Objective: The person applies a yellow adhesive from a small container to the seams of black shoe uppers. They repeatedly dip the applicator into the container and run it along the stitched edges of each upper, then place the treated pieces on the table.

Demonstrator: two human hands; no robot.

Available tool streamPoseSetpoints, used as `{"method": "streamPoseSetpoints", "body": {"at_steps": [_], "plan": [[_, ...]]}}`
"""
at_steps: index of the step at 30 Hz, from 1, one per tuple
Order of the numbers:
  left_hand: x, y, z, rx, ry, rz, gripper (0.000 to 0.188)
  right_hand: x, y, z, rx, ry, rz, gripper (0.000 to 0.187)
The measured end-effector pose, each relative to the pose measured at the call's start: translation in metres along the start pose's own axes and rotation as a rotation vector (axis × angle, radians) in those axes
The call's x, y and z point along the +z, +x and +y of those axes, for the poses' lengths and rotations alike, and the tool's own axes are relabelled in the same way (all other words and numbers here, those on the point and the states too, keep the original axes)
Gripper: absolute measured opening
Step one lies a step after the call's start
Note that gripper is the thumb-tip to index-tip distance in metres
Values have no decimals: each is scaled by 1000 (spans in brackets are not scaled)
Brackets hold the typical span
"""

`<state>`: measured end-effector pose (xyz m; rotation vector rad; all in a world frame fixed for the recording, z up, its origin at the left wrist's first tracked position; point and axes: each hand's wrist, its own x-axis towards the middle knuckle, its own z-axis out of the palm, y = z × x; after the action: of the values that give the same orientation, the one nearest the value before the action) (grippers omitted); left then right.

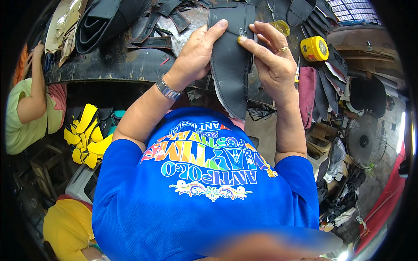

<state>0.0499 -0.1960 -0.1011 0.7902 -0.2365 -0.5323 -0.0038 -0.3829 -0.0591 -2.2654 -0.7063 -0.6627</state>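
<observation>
Both hands, left hand point(197, 54), right hand point(271, 58), gripping black sole piece point(230, 65) edges, above cluttered workbench point(117, 65)

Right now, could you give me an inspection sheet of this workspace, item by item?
Surface: dark, worn workbench, scuffed and crowded.
Job's things: a dark grey leather piece, long and curved, held up over the bench edge; a small metal fitting near its top edge.
Clutter: black straps, a rolled black sheet, a yellow tin, a maroon piece, yellow cut-outs below.
Hands: left hand grips the piece's left edge; right hand pinches its top right.
Cables: nothing seen.
Surroundings: a fan on the right; another person's arm at the left.
</observation>
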Motion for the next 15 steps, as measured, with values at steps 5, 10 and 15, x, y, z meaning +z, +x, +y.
{"method": "streamPoseSetpoints", "body": {"at_steps": [5,10,15], "plan": [[-4,-1,2,-66,-33,21,39,-3,0,-4,-61,-121,-46,44],[-5,-3,4,-61,-17,9,40,-3,0,-10,9,-70,-68,42],[-4,-4,8,-77,20,23,40,-7,4,-8,12,-29,-84,37]]}}
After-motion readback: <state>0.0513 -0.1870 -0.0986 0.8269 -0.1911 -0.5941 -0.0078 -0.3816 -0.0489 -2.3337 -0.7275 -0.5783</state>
